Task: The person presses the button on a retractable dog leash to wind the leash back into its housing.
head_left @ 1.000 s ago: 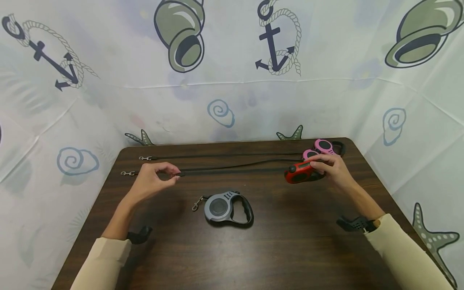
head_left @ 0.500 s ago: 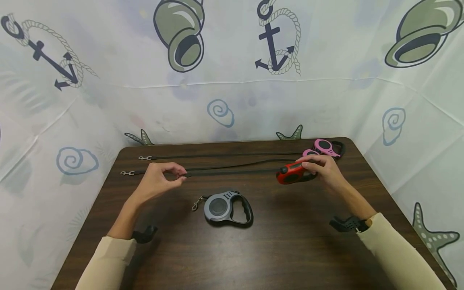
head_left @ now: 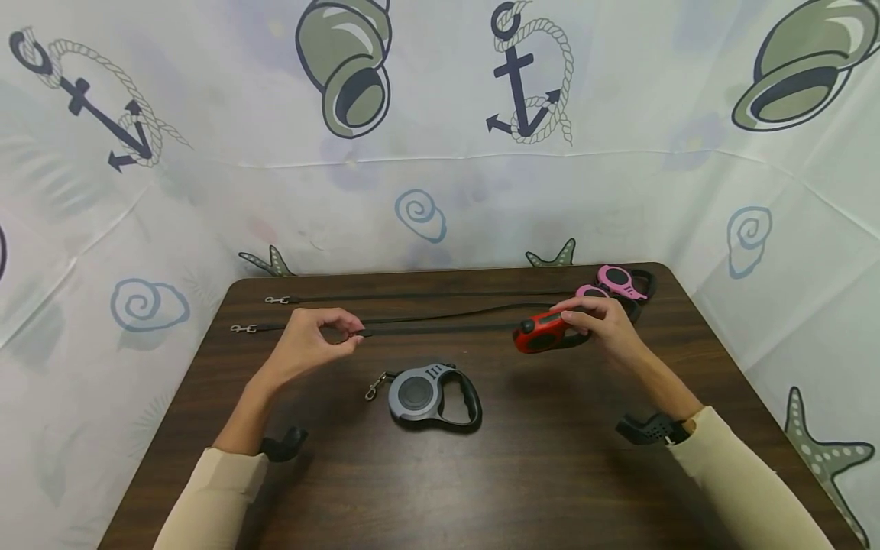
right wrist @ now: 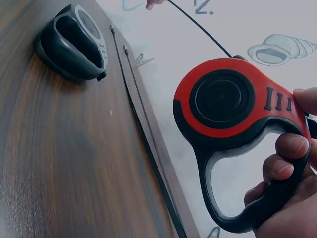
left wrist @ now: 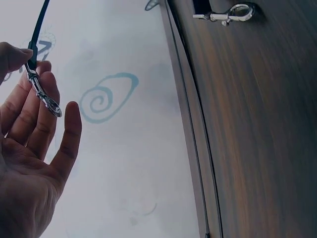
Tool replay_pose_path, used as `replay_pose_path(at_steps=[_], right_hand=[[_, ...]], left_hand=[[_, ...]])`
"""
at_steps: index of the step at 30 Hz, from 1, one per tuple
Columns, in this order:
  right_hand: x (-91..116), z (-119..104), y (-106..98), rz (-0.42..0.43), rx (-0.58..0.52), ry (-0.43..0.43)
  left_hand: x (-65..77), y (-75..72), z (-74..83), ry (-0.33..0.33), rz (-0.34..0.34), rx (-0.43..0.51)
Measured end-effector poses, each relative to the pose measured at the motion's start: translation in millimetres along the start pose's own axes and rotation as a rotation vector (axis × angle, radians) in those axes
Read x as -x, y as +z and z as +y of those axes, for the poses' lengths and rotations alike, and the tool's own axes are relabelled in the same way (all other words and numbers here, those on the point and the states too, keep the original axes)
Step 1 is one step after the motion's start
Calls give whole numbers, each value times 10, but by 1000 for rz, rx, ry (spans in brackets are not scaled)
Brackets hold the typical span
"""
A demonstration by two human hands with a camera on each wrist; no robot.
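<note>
My right hand (head_left: 596,325) holds a red and black retractable dog leash (right wrist: 218,96) by its looped handle, fingers curled through the grip in the right wrist view. From its housing a dark cord (right wrist: 198,26) stretches straight to my left hand (head_left: 319,334). There, thumb and fingers pinch the strap just above a silver snap hook (left wrist: 43,94), whose hook end points down across the fingers. A grey and black retractable leash (head_left: 415,393) lies between and nearer than the hands, its small clip (head_left: 374,387) to the left.
Two pink and black leashes (head_left: 620,281) lie at the table's back right corner. Their cords run left along the far edge to two metal clips (head_left: 277,300). The brown wooden table (head_left: 440,489) meets a patterned white cloth (head_left: 467,206) behind and at the sides.
Both hands have drawn closer together: the left has shifted right with the hook and the right has shifted left with the red leash. The cord between them is shorter.
</note>
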State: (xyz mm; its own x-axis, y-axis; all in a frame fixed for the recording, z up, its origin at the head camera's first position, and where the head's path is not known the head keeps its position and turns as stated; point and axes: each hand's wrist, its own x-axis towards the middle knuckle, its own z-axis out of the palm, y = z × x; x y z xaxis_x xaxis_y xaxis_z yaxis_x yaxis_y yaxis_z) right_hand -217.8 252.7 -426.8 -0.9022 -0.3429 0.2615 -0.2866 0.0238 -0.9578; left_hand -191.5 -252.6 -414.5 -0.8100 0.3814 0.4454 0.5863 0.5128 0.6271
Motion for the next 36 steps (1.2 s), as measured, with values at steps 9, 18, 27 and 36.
replay_pose_path(at_steps=[9, 18, 27, 36], right_hand=[[-7, 23, 95, -11, -31, 59], [-31, 34, 189, -5, -30, 87], [-74, 60, 279, -3, -8, 104], [-92, 23, 353, -6, -19, 113]], left_hand=[[-27, 76, 27, -8, -11, 19], [-80, 140, 60, -2, -21, 31], [-130, 228, 62, 18, -22, 47], [-192, 296, 106, 9, -46, 61]])
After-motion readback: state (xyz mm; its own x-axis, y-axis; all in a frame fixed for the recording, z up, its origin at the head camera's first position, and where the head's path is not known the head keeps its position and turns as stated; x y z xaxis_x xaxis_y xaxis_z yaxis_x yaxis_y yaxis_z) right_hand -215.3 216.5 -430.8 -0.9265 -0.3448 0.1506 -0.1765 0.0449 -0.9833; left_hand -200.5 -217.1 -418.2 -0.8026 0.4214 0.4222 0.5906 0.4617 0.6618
